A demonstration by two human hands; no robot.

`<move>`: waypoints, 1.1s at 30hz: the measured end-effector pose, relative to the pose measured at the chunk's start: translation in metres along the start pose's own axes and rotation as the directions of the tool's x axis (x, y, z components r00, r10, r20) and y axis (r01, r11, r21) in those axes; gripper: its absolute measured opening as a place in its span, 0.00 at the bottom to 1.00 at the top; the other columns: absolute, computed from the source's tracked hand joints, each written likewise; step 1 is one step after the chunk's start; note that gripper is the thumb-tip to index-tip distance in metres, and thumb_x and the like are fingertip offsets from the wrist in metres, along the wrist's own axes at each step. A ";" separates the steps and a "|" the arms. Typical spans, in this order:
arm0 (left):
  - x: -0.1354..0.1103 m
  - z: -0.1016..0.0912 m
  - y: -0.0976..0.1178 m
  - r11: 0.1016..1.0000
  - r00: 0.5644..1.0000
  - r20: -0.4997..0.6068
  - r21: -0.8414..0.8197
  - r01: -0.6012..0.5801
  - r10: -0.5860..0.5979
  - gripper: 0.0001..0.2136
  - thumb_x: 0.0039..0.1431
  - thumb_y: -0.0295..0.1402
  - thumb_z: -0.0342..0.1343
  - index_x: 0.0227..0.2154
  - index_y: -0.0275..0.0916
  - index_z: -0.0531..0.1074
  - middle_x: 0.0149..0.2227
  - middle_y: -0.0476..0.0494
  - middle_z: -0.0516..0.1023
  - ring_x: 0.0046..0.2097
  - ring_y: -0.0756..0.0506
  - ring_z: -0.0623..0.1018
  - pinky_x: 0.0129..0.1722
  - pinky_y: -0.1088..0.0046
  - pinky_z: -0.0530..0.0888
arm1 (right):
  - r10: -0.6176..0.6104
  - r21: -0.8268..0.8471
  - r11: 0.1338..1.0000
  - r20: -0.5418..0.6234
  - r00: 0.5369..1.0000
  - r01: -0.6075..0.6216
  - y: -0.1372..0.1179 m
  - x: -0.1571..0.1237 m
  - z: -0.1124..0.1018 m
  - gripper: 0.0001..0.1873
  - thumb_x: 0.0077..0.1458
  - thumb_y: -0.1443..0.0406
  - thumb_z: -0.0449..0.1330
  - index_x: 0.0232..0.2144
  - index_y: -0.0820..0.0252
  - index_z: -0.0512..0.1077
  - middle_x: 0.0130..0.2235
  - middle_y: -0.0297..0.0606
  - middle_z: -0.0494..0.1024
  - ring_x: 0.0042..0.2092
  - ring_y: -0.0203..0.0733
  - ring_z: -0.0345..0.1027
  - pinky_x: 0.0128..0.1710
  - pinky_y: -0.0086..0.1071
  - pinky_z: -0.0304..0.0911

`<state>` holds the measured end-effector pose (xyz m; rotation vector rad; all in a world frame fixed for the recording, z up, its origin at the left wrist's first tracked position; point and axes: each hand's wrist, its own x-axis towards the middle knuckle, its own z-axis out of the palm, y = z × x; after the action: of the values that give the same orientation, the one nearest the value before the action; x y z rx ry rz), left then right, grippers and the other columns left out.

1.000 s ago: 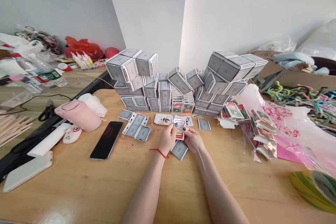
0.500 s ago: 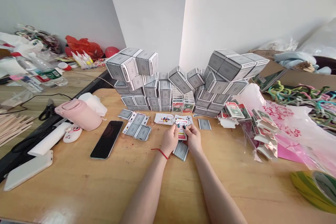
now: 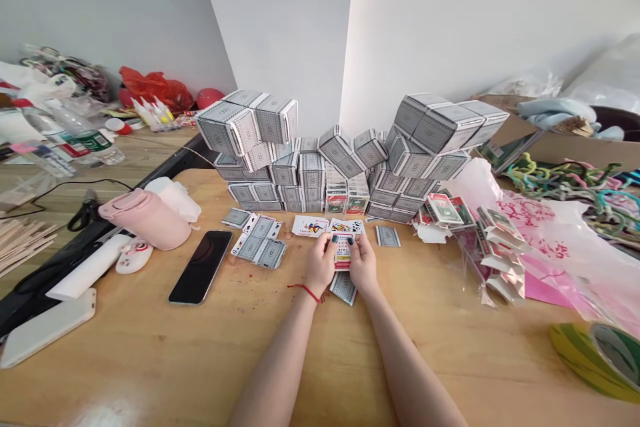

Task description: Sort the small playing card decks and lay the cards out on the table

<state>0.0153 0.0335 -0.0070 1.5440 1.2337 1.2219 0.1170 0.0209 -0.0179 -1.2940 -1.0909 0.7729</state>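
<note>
Between my left hand (image 3: 321,263) and my right hand (image 3: 364,265), a printed playing card (image 3: 343,255) with red and yellow print is held upright by its sides. Both thumbs, with dark nail polish, press its face; I cannot tell whether several cards are behind it. Just below lies a grey-patterned card (image 3: 344,288), face down. Beyond my hands are face-up cards, one a joker (image 3: 310,225). To the left rests a joined group of cards (image 3: 259,241), and to the right a single face-down card (image 3: 387,236). Behind stands a structure of card cubes (image 3: 313,172).
A black phone (image 3: 201,267), pink bottle (image 3: 146,219) and white mouse (image 3: 134,255) lie on the left. Opened card boxes (image 3: 497,240), a plastic bag (image 3: 555,227) and a tape roll (image 3: 597,360) are on the right. A wall rises behind.
My right hand has shifted its grip, its thumb now beside the left thumb on the card. More of the card's face shows. The view has shifted slightly.
</note>
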 end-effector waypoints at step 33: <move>-0.002 0.003 0.005 0.993 0.994 -0.095 -0.112 0.049 -0.059 0.09 0.56 0.31 0.43 0.37 0.37 0.65 0.38 0.43 0.73 0.39 0.48 0.73 0.39 0.72 0.69 | 0.133 0.075 0.988 0.025 0.991 -0.134 -0.002 -0.004 0.006 0.12 0.51 0.59 0.48 0.32 0.60 0.65 0.30 0.36 0.71 0.30 0.39 0.63 0.28 0.29 0.60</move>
<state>0.0191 0.0303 -0.0031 1.3770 1.2425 1.3214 0.1093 0.0189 -0.0167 -1.3065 -0.9887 0.9210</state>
